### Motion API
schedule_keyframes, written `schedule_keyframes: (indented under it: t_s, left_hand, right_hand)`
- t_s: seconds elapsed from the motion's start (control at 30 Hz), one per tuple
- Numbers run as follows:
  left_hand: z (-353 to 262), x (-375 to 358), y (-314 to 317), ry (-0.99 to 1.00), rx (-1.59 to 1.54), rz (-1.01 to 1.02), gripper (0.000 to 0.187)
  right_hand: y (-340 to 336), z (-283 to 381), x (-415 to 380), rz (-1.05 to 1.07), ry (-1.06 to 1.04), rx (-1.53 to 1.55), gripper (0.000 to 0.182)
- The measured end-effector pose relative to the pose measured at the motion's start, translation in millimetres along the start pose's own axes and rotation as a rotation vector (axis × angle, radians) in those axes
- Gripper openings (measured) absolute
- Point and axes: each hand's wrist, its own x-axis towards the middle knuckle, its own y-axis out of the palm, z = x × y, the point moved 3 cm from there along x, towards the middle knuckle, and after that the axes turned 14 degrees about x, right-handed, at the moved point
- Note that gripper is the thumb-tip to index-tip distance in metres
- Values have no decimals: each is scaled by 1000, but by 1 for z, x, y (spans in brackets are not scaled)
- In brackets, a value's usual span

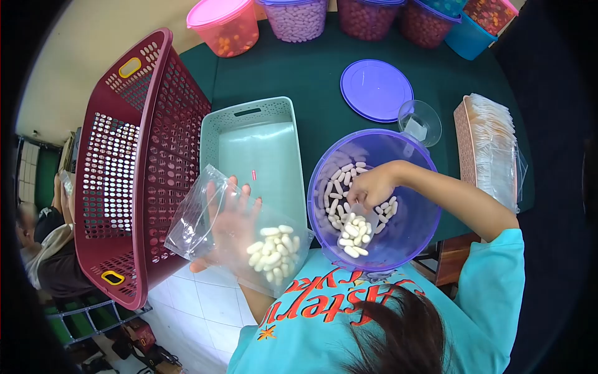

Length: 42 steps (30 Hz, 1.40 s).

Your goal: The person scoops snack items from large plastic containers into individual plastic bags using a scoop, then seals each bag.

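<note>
My left hand point(233, 224) is open, palm up and fingers spread. A clear plastic bag point(190, 215) lies across it. White capsule-shaped pieces point(274, 254) have gathered at the bag's right end. Inside the purple bucket point(314, 206), my right hand point(377, 184) is closed on a small clear scoop point(372, 219), its fingers partly hidden. The scoop is full of the same white pieces, and more of them point(336, 193) lie around it on the bucket's bottom and side.
A pale green basket point(293, 143) stands left of the bucket, with a maroon laundry basket point(146, 143) beyond. Behind are a purple lid point(377, 90), a clear bowl point(430, 115) and several filled tubs point(299, 22). At right is a box of plastic bags point(464, 134). Another person point(59, 249) is far left.
</note>
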Motion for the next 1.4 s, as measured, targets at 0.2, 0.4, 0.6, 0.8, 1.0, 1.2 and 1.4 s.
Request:
schedule_keyframes:
  t_s: [0.2,0.4,0.6,0.8,1.0,1.2,1.4]
  left_hand:
    - [13,6,3,-71,-93,26,132]
    - [9,13,18,-167,227,140,132]
    - [4,16,66,-21,1200,174,125]
    - [16,24,96,2,1562,249,114]
    - [21,29,106,-6,1635,281,114]
    - [22,28,104,-4,1619,297,115]
    - [24,28,105,-55,1642,321,117]
  right_hand:
    - [-14,16,-24,58,-43,16,26]
    - [-55,65,-89,-48,-125,41,26]
    - [-76,110,-145,-395,-239,-82,23]
    - [-56,138,-151,-641,-30,-471,19]
    - [-37,143,-148,-800,14,-561,15]
    - [-46,125,-146,-712,-31,-395,16]
    - [-42,121,-151,-696,11,-325,22]
